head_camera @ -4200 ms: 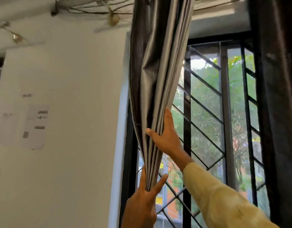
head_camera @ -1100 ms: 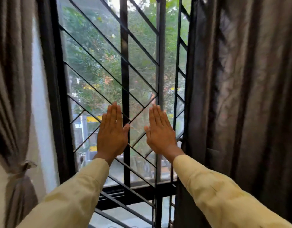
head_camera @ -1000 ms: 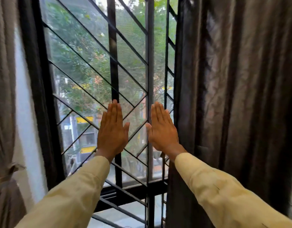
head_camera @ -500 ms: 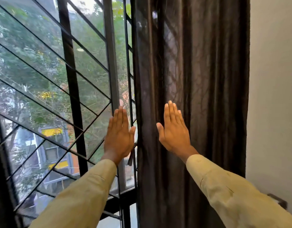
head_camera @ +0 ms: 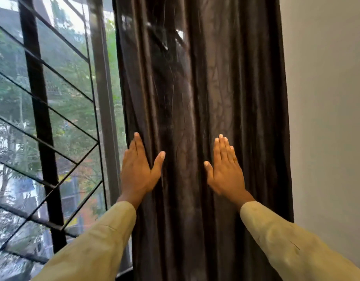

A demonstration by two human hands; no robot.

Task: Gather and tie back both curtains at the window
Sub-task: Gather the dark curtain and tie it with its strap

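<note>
The right curtain, dark brown and hanging loose in long folds, fills the middle of the view. My left hand is flat and open at its left edge, fingers together, thumb spread onto the fabric. My right hand is open over the curtain's right half, palm toward the cloth. Neither hand grips any fabric. The left curtain is out of view.
The window with black diagonal bars and a grey frame lies to the left, trees and buildings beyond it. A plain light wall stands right of the curtain.
The view has swung right from the tied left curtain, across the window, to the right curtain. Both open hands moved from in front of the bars onto the curtain and spread further apart.
</note>
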